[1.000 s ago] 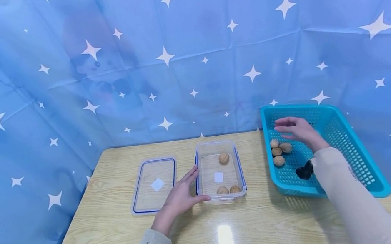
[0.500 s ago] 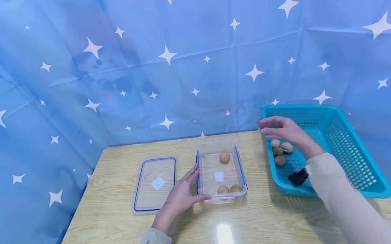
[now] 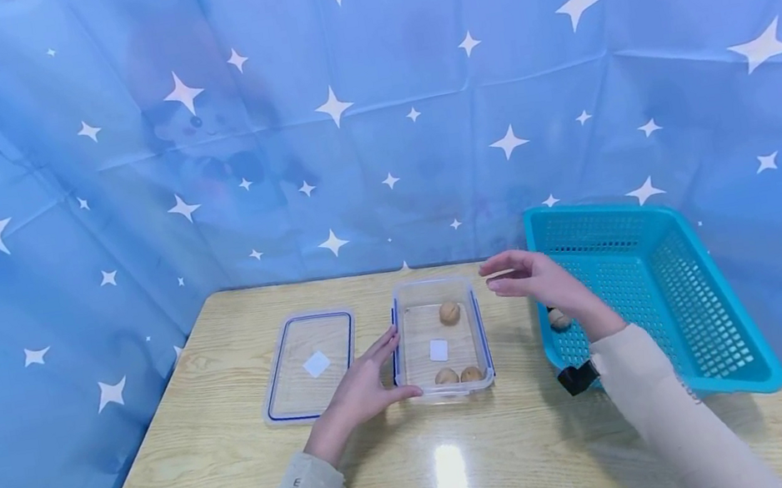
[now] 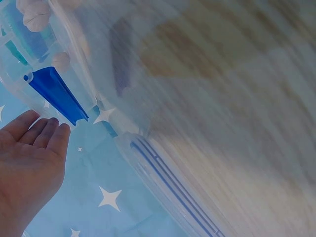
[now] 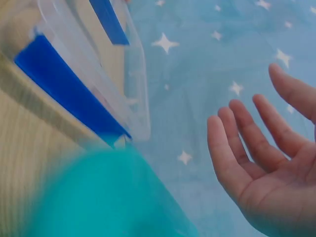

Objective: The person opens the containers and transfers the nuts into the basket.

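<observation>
Fingers of my left hand (image 3: 360, 394) lie along the left side of a clear plastic food container (image 3: 425, 370), thumb at its front corner. In the left wrist view those fingers look fairly straight, near a blue clip (image 4: 57, 95). Inside the container are three walnuts, one walnut (image 3: 449, 314) toward the back and two by the front wall. My right hand (image 3: 544, 282) hovers between container and basket, above the basket's left rim. The right wrist view shows its fingers loosely bent, with nothing seen between them. One walnut (image 3: 559, 319) shows in the basket beneath that forearm.
A turquoise plastic basket (image 3: 706, 298) stands at the table's right side. The clear lid (image 3: 291, 385) with its blue seal lies left of the container, partly behind my left hand. A blue star-patterned curtain (image 3: 375, 137) hangs behind the wooden table (image 3: 191, 476).
My right hand has moved left, from over the inside of the basket to past its left rim. The left hand stays at the container, where the walnuts lie as before.
</observation>
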{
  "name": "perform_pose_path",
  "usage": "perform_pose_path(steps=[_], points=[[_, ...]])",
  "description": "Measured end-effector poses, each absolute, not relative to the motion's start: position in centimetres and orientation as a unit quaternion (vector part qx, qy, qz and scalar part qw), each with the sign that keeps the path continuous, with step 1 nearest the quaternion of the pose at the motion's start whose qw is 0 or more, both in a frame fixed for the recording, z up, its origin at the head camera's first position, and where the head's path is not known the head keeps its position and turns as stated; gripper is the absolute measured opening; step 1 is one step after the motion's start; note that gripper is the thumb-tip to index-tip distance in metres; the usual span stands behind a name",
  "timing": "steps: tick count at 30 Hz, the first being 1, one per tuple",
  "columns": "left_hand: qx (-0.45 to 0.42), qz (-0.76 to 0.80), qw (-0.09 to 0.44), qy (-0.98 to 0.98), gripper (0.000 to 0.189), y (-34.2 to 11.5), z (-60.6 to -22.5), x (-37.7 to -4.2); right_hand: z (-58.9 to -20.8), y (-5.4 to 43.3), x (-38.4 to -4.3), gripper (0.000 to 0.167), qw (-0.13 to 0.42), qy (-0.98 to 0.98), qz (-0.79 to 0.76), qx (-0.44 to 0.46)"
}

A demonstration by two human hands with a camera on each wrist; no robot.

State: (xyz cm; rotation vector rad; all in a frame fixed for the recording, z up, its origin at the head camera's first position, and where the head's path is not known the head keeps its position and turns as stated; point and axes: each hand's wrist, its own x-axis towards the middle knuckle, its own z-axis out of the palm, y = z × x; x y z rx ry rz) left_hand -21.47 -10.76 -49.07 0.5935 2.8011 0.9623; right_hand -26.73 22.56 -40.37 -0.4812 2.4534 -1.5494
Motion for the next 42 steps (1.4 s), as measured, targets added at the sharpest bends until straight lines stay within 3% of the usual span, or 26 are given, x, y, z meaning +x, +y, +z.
perform_pose_path(steps=[24,42], points=[[0.196,0.311,0.056,0.929,0.099,-10.7,-49.2,-21.5,-46.0,15.0,-24.4,0.039,0.181,0.79,-0.541,-0.225],[0.198,0.31,0.051,0.929,0.098,-10.6,-49.1,-21.6,-48.2,11.7,-25.1,0.038,0.257,0.793,-0.504,-0.226]])
